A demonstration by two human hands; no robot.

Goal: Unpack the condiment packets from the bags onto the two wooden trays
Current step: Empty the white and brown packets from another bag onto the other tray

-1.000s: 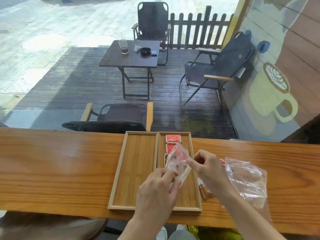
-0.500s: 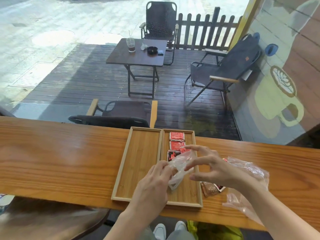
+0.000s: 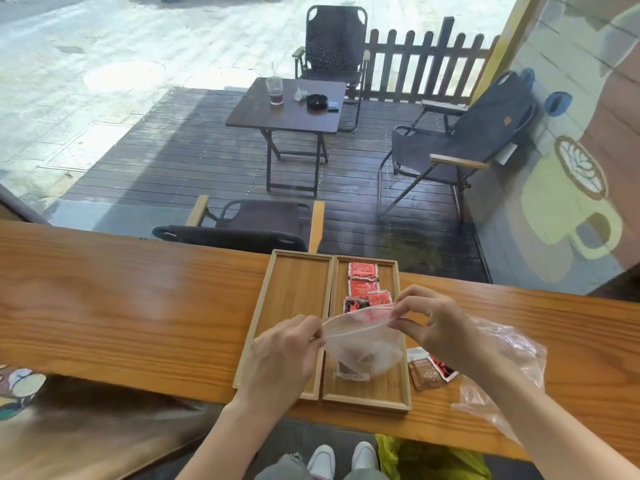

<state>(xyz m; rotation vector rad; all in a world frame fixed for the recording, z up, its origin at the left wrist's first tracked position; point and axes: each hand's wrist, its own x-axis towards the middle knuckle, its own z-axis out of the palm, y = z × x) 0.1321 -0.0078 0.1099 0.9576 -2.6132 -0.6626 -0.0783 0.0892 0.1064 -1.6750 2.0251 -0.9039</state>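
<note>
Two wooden trays lie side by side on the counter. The left tray (image 3: 291,299) is bare. The right tray (image 3: 394,396) holds several red condiment packets (image 3: 362,284) at its far end. Over the right tray hangs a small clear bag (image 3: 363,351) with brown packets inside. My left hand (image 3: 284,355) pinches the bag's left rim and my right hand (image 3: 433,323) pinches its right rim, so the mouth is stretched wide. Brown and red loose packets (image 3: 429,370) lie on the counter just right of the trays.
A second crumpled clear bag (image 3: 509,362) lies on the wooden counter (image 3: 121,306) under my right forearm. Beyond the counter's far edge, a window looks onto a deck with chairs and a small table. A yellow bag (image 3: 433,459) sits on the floor by my feet.
Both hands have pulled apart, spreading the bag's mouth from a bunched shape into a wide opening. The view has tilted down slightly.
</note>
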